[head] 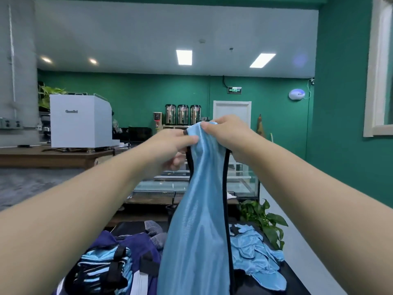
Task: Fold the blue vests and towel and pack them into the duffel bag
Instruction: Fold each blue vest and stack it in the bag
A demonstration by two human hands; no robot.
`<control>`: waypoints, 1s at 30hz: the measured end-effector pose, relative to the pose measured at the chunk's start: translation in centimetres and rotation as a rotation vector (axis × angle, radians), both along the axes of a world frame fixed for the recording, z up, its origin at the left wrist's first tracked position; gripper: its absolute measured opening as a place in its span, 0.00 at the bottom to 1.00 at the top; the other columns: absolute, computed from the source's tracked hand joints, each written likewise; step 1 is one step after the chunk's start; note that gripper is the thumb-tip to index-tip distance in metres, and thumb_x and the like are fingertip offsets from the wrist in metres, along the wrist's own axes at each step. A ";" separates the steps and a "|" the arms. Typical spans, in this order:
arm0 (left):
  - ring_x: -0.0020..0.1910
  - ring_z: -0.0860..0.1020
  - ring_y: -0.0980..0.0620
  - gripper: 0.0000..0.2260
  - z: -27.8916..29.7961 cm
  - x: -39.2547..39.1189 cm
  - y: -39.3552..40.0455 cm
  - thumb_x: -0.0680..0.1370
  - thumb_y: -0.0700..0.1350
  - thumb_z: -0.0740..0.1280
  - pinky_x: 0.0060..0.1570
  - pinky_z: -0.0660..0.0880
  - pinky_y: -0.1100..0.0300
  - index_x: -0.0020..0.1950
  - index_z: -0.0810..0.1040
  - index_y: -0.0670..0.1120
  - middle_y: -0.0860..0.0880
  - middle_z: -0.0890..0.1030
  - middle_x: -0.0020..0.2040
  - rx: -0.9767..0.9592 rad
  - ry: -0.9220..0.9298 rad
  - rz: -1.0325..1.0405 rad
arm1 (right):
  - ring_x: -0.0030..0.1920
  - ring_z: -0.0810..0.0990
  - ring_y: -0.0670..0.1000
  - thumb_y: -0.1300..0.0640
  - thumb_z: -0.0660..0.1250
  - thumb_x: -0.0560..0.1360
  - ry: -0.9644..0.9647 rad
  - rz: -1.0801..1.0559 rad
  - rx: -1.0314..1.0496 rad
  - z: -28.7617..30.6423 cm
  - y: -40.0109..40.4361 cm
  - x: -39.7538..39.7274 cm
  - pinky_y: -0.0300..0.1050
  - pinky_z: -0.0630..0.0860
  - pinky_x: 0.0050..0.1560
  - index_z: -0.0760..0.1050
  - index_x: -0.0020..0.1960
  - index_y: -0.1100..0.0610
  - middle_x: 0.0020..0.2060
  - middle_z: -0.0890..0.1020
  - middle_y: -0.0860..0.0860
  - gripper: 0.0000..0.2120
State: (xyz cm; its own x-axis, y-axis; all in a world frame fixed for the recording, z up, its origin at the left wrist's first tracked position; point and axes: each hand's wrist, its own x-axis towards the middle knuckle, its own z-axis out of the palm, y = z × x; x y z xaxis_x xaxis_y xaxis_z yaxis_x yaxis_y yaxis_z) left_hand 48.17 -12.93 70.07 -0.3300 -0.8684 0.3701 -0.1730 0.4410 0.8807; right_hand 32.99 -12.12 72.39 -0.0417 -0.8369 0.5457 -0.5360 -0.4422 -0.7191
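Note:
A light blue vest (197, 220) with black trim hangs in the air at arm's length, bunched at its top. My left hand (170, 145) pinches its top edge from the left. My right hand (227, 133) grips the same top from the right, the two hands close together. Below, on the black table (291, 277), the dark blue duffel bag (136, 248) lies open at the lower left with several folded blue vests (102, 267) inside. Another loose blue vest (255, 256) lies crumpled on the table at the right. A grey towel (154, 231) shows behind the bag.
A green potted plant (265, 222) stands at the table's far right corner. Beyond are a glass display case (170, 186), a wooden counter with a white machine (78, 120), and green walls.

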 end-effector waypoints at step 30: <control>0.31 0.66 0.57 0.19 -9.0 4.0 -3.9 0.77 0.59 0.64 0.32 0.61 0.60 0.34 0.64 0.50 0.53 0.69 0.32 -0.428 -1.320 0.187 | 0.43 0.78 0.48 0.51 0.64 0.78 0.137 0.078 0.005 -5.8 -0.5 -7.2 0.45 0.75 0.48 0.77 0.44 0.49 0.41 0.81 0.47 0.06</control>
